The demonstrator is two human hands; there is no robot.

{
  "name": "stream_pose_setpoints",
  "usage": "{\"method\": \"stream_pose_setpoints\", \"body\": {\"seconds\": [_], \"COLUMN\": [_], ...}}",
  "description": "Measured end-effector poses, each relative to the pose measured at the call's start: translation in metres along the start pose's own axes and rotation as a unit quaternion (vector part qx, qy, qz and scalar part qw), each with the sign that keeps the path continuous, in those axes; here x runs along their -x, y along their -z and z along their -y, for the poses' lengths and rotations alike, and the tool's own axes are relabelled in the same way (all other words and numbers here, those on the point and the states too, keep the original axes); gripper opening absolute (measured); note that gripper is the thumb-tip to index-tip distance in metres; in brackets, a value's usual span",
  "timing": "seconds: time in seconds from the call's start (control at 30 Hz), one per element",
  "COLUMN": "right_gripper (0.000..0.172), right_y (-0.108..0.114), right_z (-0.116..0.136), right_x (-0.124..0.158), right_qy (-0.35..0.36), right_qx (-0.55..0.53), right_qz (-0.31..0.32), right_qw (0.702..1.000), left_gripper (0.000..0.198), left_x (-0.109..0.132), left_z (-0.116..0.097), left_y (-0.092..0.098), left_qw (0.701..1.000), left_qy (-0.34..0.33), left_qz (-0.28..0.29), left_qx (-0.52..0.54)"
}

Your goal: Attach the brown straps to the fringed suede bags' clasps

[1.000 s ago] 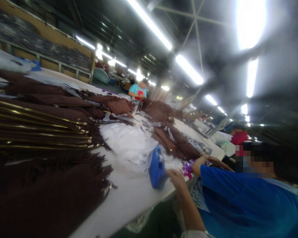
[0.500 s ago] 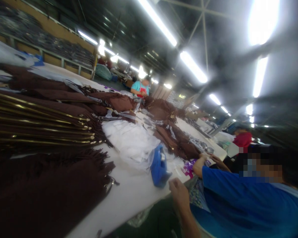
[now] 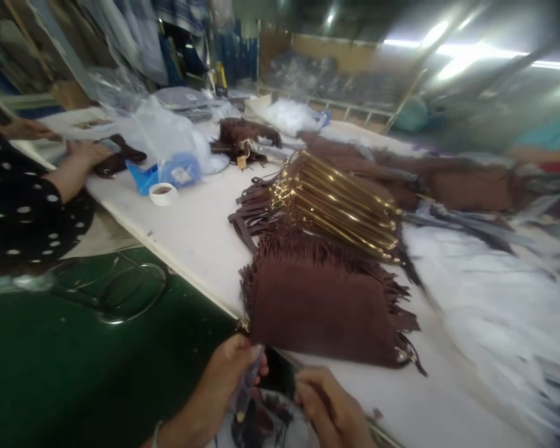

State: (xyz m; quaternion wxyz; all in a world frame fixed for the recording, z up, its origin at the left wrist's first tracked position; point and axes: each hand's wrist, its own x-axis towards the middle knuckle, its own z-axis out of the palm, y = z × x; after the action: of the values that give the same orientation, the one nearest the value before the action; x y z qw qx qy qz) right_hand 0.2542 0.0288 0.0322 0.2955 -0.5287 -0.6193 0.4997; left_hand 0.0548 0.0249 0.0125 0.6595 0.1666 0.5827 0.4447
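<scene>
At the bottom centre, my left hand (image 3: 228, 379) is closed on a small thin greyish strip, perhaps plastic, blurred. Just right of it, my right hand (image 3: 324, 401) has its fingers curled together; anything between them is too blurred to make out. Both hands are at the table's near edge. Beyond them a dark brown fringed bag (image 3: 322, 308) lies flat, with a metal ring at its right corner. Behind that bag is a stack of brown pieces with gold zippers (image 3: 350, 205).
White padding (image 3: 485, 323) lies at the right. A tape roll (image 3: 163, 193) and a clear bag with blue contents (image 3: 182, 168) stand on the white table (image 3: 182, 230). A person in a polka-dot top (image 3: 23, 205) works at the left; another person's teal sleeve shows far right.
The view has swung left and down. My two hands now show at the bottom, and the person in blue at the right is out of view.
</scene>
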Motion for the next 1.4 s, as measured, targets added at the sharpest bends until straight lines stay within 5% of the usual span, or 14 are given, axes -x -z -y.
{"method": "stream_pose_setpoints", "body": {"seconds": [0.2, 0.87, 1.13, 1.4], "right_gripper": [0.024, 0.034, 0.041, 0.018], "right_y": [-0.036, -0.055, -0.065, -0.063], "right_z": [0.004, 0.019, 0.021, -0.001], "right_x": [-0.035, -0.040, -0.039, -0.041], "right_qy": [0.125, 0.107, 0.089, 0.189], "right_qx": [0.071, 0.430, 0.488, 0.424], "right_qz": [0.091, 0.073, 0.056, 0.006], "right_qw": [0.985, 0.893, 0.866, 0.886], "left_gripper": [0.036, 0.025, 0.026, 0.025], "left_x": [-0.011, -0.013, -0.010, -0.007], "left_z": [0.013, 0.023, 0.023, 0.022], "left_y": [0.001, 0.011, 0.010, 0.011], "left_qw": [0.998, 0.991, 0.989, 0.992], "left_qy": [-0.050, -0.135, -0.146, -0.124], "left_qz": [0.014, 0.011, 0.011, 0.019], "left_qx": [0.042, -0.009, -0.024, -0.027]}}
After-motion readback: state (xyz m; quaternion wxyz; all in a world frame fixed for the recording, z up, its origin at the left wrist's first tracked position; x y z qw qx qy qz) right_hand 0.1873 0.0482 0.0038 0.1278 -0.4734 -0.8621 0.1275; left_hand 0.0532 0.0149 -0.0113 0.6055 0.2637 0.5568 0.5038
